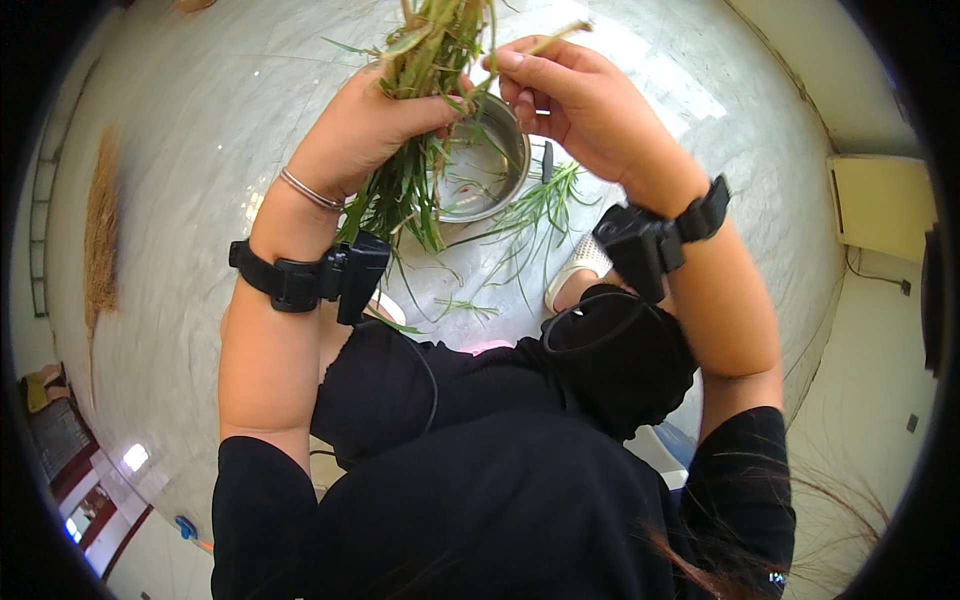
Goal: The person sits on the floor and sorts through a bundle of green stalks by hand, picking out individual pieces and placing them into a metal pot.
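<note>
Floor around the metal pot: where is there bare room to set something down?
One bare patch of floor lies between the broom and left forearm, another between the right forearm and right-hand wall. It is crowded at the metal pot: the grass bundle in the left hand hangs across its left side; loose grass lies to its right.

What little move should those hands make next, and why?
Probably the right hand should gently draw the pale stalk away from the bunch of greens: its fingers pinch that stalk, while the left hand clasps the bunch.
</note>
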{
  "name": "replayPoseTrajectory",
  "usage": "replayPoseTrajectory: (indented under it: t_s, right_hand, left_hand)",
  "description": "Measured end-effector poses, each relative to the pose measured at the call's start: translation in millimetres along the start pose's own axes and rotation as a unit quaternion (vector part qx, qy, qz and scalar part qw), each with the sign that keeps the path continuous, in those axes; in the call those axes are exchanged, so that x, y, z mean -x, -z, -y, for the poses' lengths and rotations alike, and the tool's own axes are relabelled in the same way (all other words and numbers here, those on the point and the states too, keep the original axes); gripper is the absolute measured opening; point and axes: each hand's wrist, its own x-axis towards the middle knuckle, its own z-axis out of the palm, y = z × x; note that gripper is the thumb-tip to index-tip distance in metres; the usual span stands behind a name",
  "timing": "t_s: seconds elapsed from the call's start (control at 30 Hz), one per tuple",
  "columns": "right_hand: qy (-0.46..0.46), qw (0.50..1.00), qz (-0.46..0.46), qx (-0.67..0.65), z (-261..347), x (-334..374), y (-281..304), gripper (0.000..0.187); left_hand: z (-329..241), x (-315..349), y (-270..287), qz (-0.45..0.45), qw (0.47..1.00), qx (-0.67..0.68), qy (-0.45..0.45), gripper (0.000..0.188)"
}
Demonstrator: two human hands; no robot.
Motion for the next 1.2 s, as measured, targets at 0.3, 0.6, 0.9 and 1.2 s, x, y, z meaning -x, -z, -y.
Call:
replayPoseTrajectory:
  t_s: [0.3, 0.6, 0.9, 1.2]
  right_hand:
    - [0.140, 0.895, -0.085, 0.414, -27, -28, -12, 0.039]
    - [0.227, 0.915, -0.047, 0.329, -34, -36, -23, 0.021]
    - [0.170, 0.901, -0.061, 0.394, -34, -35, -16, 0.017]
    - [0.135, 0.946, -0.025, 0.294, -39, -31, -6, 0.017]
  left_hand:
    - [-1, 2, 45, -0.137, 0.988, 0.064, -0.029, 0.025]
    - [27, -5, 29, -0.064, 0.981, 0.169, 0.069, 0.025]
    - [30, -7, 18, -0.076, 0.978, 0.163, 0.103, 0.024]
    - [27, -4, 19, -0.077, 0.975, 0.184, 0.094, 0.024]
